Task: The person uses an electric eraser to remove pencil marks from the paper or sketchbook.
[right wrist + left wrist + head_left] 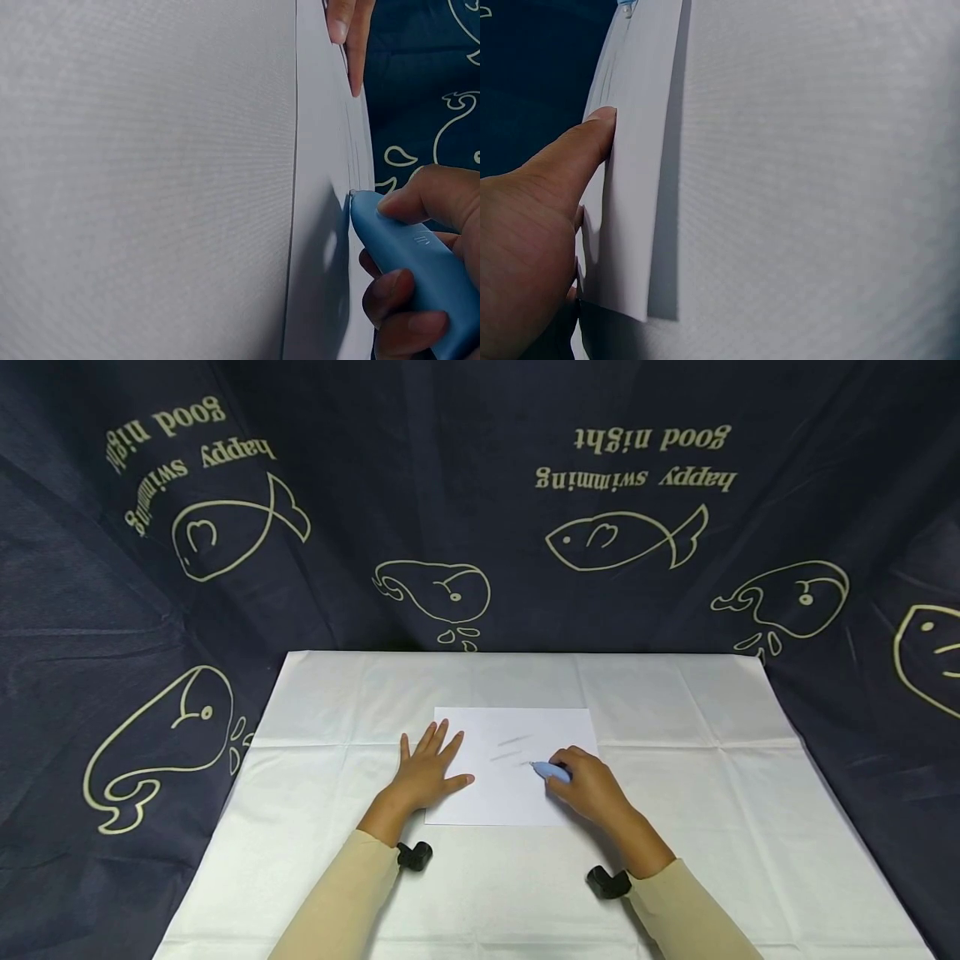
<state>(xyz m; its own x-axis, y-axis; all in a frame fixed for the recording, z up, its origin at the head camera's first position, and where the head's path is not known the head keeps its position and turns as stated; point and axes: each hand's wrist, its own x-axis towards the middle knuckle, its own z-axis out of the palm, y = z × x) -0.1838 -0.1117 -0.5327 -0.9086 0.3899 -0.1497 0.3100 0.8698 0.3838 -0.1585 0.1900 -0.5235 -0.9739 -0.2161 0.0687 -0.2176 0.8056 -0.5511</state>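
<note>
A white sheet of paper (480,802) lies on the cloth-covered table, with a few faint slanted grey marks (513,741) near its middle. My left hand (422,774) rests on the sheet's left side with fingers spread; its thumb (592,131) lies on the paper in the left wrist view. My right hand (596,787) grips a chunky light-blue pen-shaped tool (409,262), its thumb on top and other fingers curled underneath. The tool's small pale tip (354,193) is at the paper beside the marks. Its exact kind cannot be told.
A white cloth (720,810) with fold creases covers the table. Behind and at the sides hangs a dark blue curtain (480,485) with fish and whale drawings. Small black devices (416,857) are worn at both wrists.
</note>
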